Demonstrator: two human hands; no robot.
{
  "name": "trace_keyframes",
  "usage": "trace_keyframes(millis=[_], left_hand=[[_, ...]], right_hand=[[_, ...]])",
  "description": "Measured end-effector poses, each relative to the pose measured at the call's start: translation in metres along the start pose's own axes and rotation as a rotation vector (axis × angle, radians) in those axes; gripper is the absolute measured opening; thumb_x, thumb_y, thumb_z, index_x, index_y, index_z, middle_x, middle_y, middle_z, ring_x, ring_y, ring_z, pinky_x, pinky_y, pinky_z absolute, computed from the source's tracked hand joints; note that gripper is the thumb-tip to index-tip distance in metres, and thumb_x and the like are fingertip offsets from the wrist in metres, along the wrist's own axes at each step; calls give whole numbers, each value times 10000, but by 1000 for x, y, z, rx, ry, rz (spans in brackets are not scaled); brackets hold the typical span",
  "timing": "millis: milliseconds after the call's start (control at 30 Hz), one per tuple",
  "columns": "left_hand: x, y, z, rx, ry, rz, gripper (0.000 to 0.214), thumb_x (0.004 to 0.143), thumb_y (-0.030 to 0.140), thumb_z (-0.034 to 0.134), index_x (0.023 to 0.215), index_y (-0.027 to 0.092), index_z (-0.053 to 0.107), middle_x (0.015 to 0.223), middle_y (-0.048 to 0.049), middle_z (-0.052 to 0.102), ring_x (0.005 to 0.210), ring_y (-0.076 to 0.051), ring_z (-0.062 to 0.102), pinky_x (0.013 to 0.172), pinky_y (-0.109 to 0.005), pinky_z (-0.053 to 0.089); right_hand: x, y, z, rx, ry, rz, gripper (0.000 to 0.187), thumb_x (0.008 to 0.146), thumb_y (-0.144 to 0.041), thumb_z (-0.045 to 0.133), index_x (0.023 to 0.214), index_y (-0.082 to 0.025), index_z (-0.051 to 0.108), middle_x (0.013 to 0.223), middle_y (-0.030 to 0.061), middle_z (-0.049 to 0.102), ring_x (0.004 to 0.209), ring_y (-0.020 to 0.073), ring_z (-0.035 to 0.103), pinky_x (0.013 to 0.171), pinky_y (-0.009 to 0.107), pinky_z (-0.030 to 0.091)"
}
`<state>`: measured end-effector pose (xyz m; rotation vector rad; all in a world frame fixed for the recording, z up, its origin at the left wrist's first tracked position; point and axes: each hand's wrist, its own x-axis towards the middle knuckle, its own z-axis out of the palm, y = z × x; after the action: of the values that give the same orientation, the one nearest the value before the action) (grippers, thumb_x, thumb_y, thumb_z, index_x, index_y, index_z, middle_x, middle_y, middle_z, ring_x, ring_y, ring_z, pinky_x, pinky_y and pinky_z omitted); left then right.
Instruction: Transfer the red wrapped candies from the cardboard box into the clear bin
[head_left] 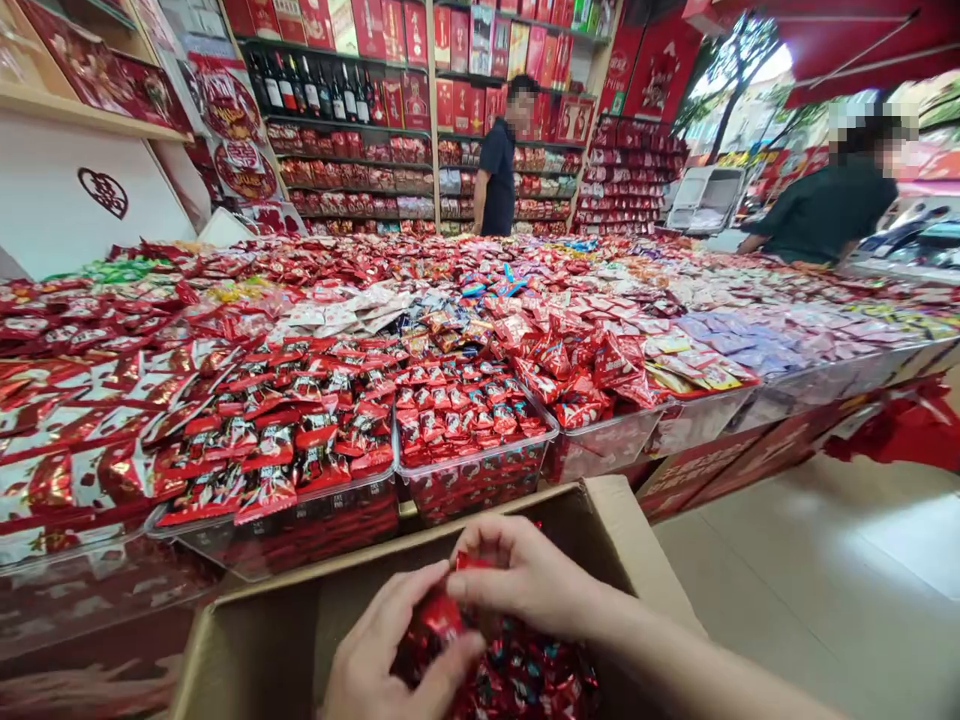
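Both my hands are inside an open cardboard box at the bottom of the head view. My left hand is curled around a bunch of small red-wrapped candies. My right hand pinches the top of the same red bunch with its fingers closed. More red-wrapped candies lie loose in the bottom of the box below my hands. The box stands just in front of a long display counter.
Clear plastic bins full of red candy packets line the counter. Shelves with red gift boxes and bottles cover the back wall. One person stands by the shelves, another at the right. Tiled floor lies to the right.
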<state>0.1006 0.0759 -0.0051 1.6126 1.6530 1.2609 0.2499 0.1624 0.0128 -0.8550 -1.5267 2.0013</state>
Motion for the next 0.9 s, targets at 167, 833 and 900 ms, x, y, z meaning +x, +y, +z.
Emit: trace_keyframes(millis=[167,833,900], left_hand=[[17,12,11,-472,58,-412,413,590,320,719,972,201,615,802,-25,720,760,-193,659,695,-250,540],[23,26,18,-596,126,-469,334,698,442,602,927,199,590,520,41,546,440,-71,438,430,-157,378],[23,29,21,-717,109,-526,359,661,426,648,925,189,593,440,71,482,384,-52,384,392,-146,346]], right_hand=[[0,-2,-8,183,-42,28,404,531,-324,747,846,-135,578,641,-35,572,459,28,449,436,157,346],[-17,18,-14,-260,137,-759,162,736,-137,600,826,-256,662,1018,42,510,854,120,563,710,242,501],[-18,21,-13,-329,108,-779,161,748,-129,581,839,-239,656,1008,46,521,886,127,560,751,250,493]])
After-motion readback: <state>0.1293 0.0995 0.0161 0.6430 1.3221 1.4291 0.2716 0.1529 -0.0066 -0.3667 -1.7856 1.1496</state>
